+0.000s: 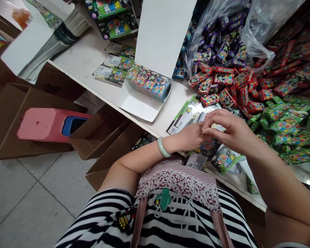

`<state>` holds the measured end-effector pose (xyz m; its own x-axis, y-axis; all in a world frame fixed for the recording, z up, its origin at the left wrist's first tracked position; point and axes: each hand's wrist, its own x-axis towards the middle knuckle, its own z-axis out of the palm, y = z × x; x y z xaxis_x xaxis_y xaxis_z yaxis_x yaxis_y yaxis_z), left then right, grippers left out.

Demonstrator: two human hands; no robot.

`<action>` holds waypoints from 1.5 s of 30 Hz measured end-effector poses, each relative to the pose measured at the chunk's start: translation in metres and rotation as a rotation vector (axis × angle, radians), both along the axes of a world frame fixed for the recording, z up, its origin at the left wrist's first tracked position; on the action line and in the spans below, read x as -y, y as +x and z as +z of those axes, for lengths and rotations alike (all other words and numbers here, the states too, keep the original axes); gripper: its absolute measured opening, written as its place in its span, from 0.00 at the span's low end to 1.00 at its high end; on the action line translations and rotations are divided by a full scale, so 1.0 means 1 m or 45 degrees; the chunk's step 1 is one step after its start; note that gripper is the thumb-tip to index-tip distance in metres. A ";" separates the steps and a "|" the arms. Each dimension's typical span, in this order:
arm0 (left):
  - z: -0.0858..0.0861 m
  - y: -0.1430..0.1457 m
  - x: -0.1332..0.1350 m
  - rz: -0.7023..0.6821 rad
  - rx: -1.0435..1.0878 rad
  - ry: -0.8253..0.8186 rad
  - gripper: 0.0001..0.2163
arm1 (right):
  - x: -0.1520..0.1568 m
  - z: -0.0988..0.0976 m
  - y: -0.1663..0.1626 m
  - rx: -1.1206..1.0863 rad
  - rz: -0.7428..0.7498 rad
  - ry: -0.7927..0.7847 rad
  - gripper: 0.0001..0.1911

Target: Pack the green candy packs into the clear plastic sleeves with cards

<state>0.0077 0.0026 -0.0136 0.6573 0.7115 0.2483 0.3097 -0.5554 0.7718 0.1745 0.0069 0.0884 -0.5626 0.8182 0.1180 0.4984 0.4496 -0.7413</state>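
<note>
Pinching a small flat packet (218, 127) between them, the left hand (189, 137) and right hand (231, 131) meet fingertip to fingertip; its long axis probably runs left-right, right hand covering more.

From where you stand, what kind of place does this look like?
Probably a small packing workshop: heaps of small red and green packets cover the white table, a filled display box stands open, and flat cartons lean below.

Packet (218, 127) mostly hidden between left hand (189, 137) and right hand (228, 131).
</note>
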 end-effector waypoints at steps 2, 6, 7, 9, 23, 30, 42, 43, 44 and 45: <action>0.001 -0.003 -0.004 -0.070 0.028 0.095 0.04 | 0.005 0.006 0.013 -0.133 -0.094 -0.078 0.11; 0.000 -0.006 -0.007 -0.002 0.184 0.007 0.03 | 0.006 0.008 0.041 -0.048 -0.151 -0.157 0.15; -0.001 -0.005 -0.006 0.021 0.213 -0.043 0.03 | 0.005 0.005 0.046 0.010 -0.150 -0.156 0.15; -0.002 -0.003 -0.006 0.045 0.258 -0.135 0.02 | 0.000 -0.004 0.052 0.113 -0.151 -0.153 0.14; -0.013 0.005 -0.008 0.090 0.429 -0.388 0.07 | -0.021 -0.046 0.042 0.234 -0.155 -0.214 0.14; -0.012 0.009 -0.002 0.205 0.439 -0.360 0.08 | -0.020 -0.047 0.041 0.206 -0.184 -0.248 0.13; -0.023 0.002 0.018 0.259 0.453 -0.546 0.19 | -0.008 -0.073 0.028 -0.440 -0.459 -1.426 0.16; -0.024 -0.002 0.022 0.193 0.408 -0.618 0.20 | -0.006 -0.073 0.026 -0.465 -0.486 -1.525 0.16; -0.024 -0.008 0.026 0.118 0.382 -0.680 0.20 | -0.004 -0.072 0.026 -0.474 -0.484 -1.583 0.16; -0.022 -0.016 0.030 0.052 0.380 -0.722 0.20 | -0.003 -0.071 0.027 -0.481 -0.458 -1.592 0.15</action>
